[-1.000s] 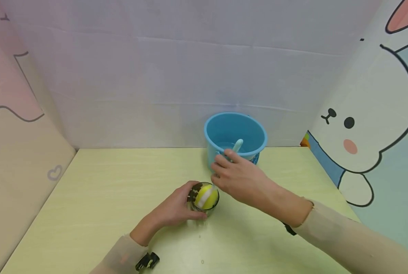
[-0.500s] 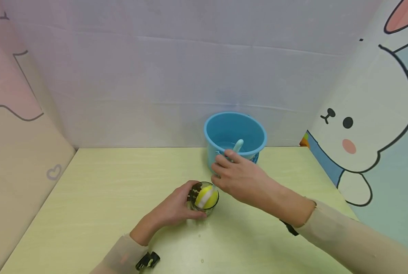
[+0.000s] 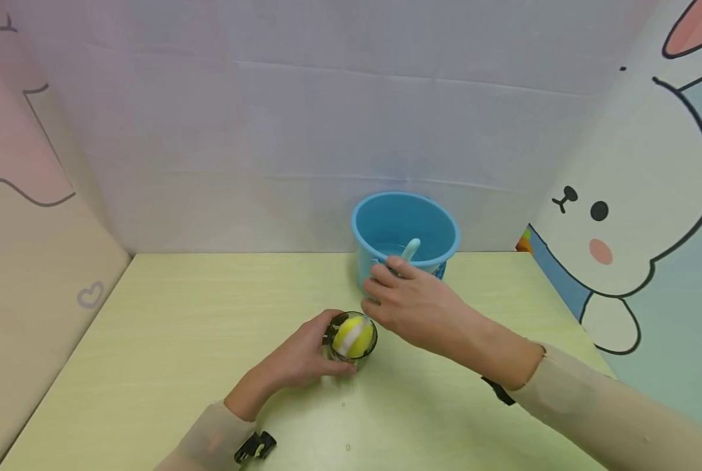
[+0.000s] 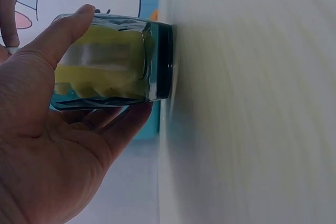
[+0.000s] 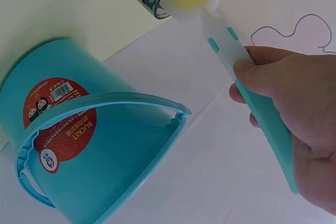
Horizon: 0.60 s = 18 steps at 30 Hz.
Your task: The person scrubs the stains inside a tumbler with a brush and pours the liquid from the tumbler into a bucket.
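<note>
My left hand (image 3: 300, 356) is wrapped around a clear glass cup (image 3: 365, 357) that stands on the table. In the left wrist view, thumb and fingers lie on opposite sides of the glass (image 4: 152, 59). A sponge brush fills the cup; its yellow and white sponge head (image 3: 352, 337) shows through the mouth and the wall. My right hand (image 3: 412, 304) grips the brush by its handle above the cup. The right wrist view shows that handle (image 5: 270, 124), teal with a white neck, between thumb and fingers. Part of the cup is hidden behind my left fingers.
A blue bucket (image 3: 365, 252) stands behind my right hand near the back of the table (image 3: 209, 301). In the right wrist view its handle (image 5: 113, 98) hangs down across a red label (image 5: 68, 145). Printed cloth walls (image 3: 268, 131) enclose the back and sides.
The sponge head has turned and shifted slightly left inside the cup. Both hands keep their grips, and the cup and bucket stay in place.
</note>
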### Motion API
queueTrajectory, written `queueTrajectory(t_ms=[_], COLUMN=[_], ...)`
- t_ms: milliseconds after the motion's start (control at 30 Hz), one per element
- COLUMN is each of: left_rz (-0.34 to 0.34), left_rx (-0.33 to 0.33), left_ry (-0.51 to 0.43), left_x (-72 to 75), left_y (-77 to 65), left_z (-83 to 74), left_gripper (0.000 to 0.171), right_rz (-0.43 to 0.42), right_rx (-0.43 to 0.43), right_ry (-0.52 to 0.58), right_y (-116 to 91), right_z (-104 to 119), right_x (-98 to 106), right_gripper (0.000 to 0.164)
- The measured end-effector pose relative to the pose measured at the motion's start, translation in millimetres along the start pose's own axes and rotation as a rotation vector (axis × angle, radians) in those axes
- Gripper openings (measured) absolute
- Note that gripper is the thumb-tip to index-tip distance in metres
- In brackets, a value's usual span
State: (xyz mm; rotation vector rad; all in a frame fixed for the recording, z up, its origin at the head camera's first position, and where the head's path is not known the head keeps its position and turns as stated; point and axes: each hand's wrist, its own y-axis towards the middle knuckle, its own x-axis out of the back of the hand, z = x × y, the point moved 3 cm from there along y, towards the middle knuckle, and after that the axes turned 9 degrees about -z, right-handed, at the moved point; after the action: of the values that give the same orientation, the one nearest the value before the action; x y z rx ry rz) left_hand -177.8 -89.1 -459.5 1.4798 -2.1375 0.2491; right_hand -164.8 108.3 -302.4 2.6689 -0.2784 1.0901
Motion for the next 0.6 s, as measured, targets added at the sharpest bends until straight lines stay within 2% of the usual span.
queueTrajectory(t_ms=[233, 600], left_rz=[0.006, -0.001], left_rx=[0.003, 0.008], left_ry=[-0.006, -0.007], left_x=[-2.2, -3.1], left_y=[0.6, -0.7], left_z=[1.8, 5.2], left_gripper=[0.09, 0.091], right_rz=[0.004, 0.035], right_rx=[-0.019, -0.034], right_ry=[0.002, -0.004], right_y=[-0.4, 0.6], right_z=[-2.6, -8.3], right_x=[0.0, 4.0], right_gripper=[0.03, 0.033])
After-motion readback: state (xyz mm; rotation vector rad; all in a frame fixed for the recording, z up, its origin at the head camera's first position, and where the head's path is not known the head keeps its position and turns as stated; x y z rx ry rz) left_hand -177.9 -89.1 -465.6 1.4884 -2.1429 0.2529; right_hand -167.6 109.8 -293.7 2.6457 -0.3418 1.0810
